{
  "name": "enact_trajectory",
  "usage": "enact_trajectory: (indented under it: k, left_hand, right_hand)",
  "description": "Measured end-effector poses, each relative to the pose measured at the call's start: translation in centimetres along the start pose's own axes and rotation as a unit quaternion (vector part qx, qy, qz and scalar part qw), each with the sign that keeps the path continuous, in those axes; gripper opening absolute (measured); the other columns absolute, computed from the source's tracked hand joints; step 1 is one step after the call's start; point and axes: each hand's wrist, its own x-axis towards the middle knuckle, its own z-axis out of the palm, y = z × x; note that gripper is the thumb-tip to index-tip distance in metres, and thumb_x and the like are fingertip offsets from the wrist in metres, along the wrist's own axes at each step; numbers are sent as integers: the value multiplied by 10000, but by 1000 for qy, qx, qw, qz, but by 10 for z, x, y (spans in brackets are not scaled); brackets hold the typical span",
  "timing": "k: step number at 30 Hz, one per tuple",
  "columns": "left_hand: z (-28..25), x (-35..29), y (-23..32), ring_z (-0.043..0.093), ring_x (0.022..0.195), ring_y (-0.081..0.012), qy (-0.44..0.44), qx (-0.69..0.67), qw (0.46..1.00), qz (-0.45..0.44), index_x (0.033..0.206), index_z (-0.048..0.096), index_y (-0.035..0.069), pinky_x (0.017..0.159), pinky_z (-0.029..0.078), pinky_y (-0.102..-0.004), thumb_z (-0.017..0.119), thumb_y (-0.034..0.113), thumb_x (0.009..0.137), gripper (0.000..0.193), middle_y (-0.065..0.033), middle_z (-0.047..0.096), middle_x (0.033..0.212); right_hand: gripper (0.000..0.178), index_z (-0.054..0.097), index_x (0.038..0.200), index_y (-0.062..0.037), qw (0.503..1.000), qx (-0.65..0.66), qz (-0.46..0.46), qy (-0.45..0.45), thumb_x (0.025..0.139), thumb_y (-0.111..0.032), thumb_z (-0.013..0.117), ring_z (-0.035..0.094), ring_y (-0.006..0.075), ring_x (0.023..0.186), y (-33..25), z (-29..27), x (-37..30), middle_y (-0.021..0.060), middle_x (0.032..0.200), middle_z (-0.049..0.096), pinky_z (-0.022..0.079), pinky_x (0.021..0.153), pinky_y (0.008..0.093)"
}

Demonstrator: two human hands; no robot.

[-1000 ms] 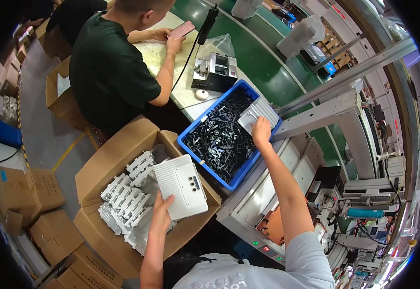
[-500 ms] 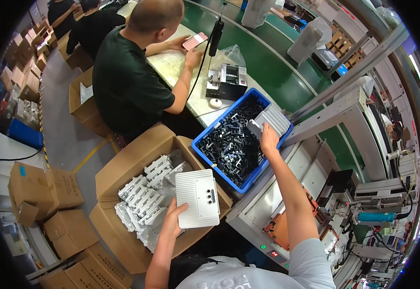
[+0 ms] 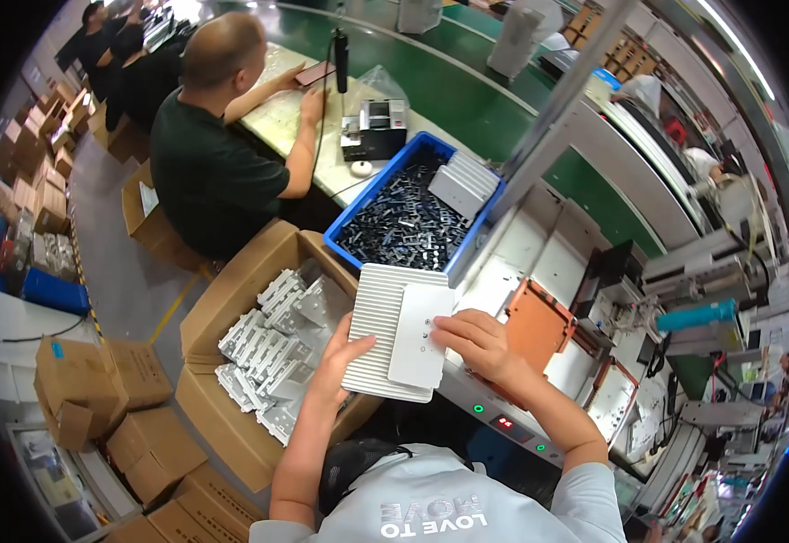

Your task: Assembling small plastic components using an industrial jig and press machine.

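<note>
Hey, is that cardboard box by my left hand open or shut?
Open: the cardboard box has its flaps folded outward, and rows of grey metal parts show inside beside the left hand.

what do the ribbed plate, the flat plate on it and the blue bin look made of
Ribbed plate: likely cast or extruded metal, matte pale grey, fine parallel fins. Flat plate: smooth matte white sheet with small holes; metal or plastic, unclear. Blue bin: moulded plastic by its even colour and thick rim.

A factory assembly line: a green conveyor belt (image 3: 467, 100), a blue bin of small metal parts (image 3: 412, 222), stacked cardboard boxes (image 3: 95, 389), and seated workers (image 3: 213, 163) alongside
</note>
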Motion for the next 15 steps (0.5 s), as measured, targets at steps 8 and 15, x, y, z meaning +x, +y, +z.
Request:
enact_trajectory:
  k: [8, 15]
  left_hand:
    - [66, -30, -22, 555, 1095, -193, -47, 132, 989, 50, 1324, 399, 13, 951, 436, -329, 639, 58, 834, 548, -123, 566, 1194]
    - [121, -50, -55, 564, 1138, -307, -309, 450, 758, 358, 1155, 560, 71, 988, 393, -418, 599, -74, 754, 428, -144, 635, 1154]
  right_hand:
    - [366, 655, 1122, -113, 984, -61, 161, -55, 768, -23, 641, 568, 241, 1007, -56, -76, -60, 70, 1190, 620, 457, 832, 346]
    - [358, 587, 1206, -68, 665, 400, 608, 171, 978, -322, 477, 570, 194, 1076, -123, -108, -110, 62, 1154, 631, 458, 896, 327]
